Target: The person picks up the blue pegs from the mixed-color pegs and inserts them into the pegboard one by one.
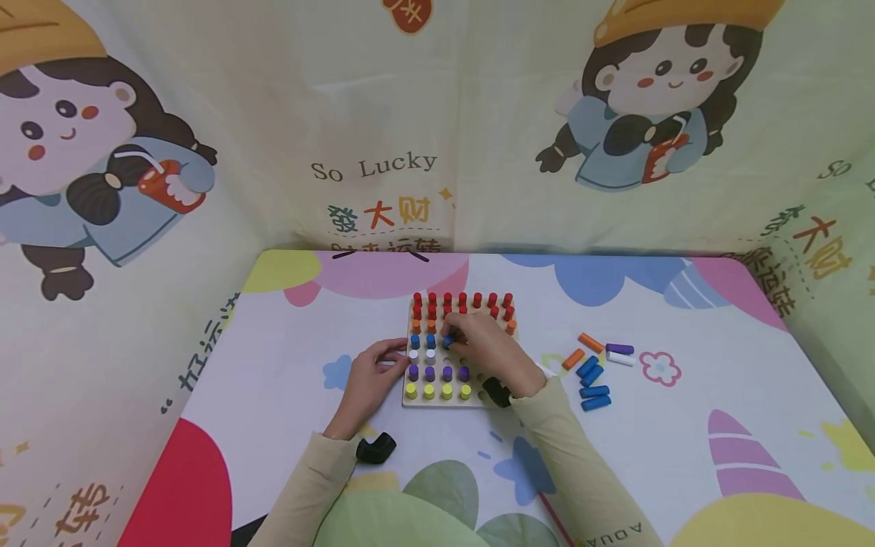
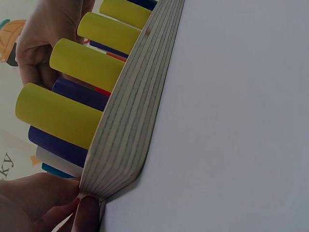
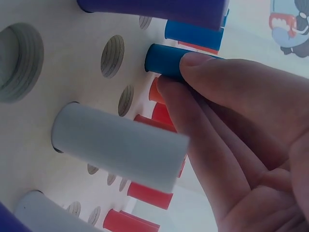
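Reaching in from the near side, your beige sleeves [image 1: 581, 463] stretch over a counter [image 1: 287, 365] printed with colourful shapes. Your left hand [image 1: 369, 380] grips the left edge of a pale wooden pegboard [image 1: 437, 405], thumb and fingers close together there. On the pegboard, the nearest row has four yellow pegs [image 1: 428, 391], standing upright; behind them come four purple pegs [image 1: 447, 373], then two white pegs [image 1: 430, 356]. In the next row, two blue pegs [image 1: 415, 342] stand at the left, and just beside them your right hand [image 1: 488, 349] pinches another blue peg [image 3: 166, 59] between thumb and fingers. Its lower end is at the board; you cannot tell whether it is fully seated. Farther back are orange pegs [image 1: 431, 327], partly hidden by your right hand, and two rows of red pegs [image 1: 447, 299]. Right of the board lies a loose group [image 1: 595, 391]: four blue, two orange, one purple, one white. Beyond hangs a cream backdrop [image 1: 499, 190] with cartoon figures.
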{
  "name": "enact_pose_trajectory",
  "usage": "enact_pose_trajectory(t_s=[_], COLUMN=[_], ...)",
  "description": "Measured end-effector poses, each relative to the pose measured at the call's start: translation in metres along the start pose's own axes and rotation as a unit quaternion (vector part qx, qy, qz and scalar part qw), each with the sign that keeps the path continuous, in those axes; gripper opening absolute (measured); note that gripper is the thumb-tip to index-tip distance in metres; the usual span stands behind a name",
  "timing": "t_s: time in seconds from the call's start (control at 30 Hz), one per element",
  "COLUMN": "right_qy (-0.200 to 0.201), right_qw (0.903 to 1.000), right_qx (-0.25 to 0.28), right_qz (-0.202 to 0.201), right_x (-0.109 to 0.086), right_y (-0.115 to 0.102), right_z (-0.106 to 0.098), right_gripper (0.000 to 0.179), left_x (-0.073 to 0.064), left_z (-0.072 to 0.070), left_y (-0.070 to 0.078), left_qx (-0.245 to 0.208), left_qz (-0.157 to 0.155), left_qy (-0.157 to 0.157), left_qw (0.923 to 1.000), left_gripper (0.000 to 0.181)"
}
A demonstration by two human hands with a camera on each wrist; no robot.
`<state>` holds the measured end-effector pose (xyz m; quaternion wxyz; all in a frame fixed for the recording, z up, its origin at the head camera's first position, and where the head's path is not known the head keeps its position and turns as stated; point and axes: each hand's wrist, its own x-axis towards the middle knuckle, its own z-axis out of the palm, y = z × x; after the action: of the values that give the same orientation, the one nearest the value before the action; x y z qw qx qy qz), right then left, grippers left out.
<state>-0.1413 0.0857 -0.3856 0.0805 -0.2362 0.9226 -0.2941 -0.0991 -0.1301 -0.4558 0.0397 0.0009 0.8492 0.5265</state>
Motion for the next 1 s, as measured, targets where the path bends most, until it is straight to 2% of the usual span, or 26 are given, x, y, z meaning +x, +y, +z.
enact_pose_trajectory(t_s=[0.57,1.0], right_qy=[-0.009,0.001], right_qw=[0.9999,1.0], right_qx=[0.001,-0.006], right_qz=[0.014,0.002], right_x=[-0.0007,-0.004], right_y=[-0.001,-0.0027], right_z=[0.0006,-0.0038], right_gripper=[0.018,0.016], left_x=[0.0001,-0.0003], left_z=[0.0003,-0.0004], left_y=[0.0001,-0.0002], left_qx=[-0.002,-0.002], left_qz=[0.0,0.004], left_qy=[-0.001,-0.001], left_qw=[1.0,1.0], left_gripper=[0.035,0.035])
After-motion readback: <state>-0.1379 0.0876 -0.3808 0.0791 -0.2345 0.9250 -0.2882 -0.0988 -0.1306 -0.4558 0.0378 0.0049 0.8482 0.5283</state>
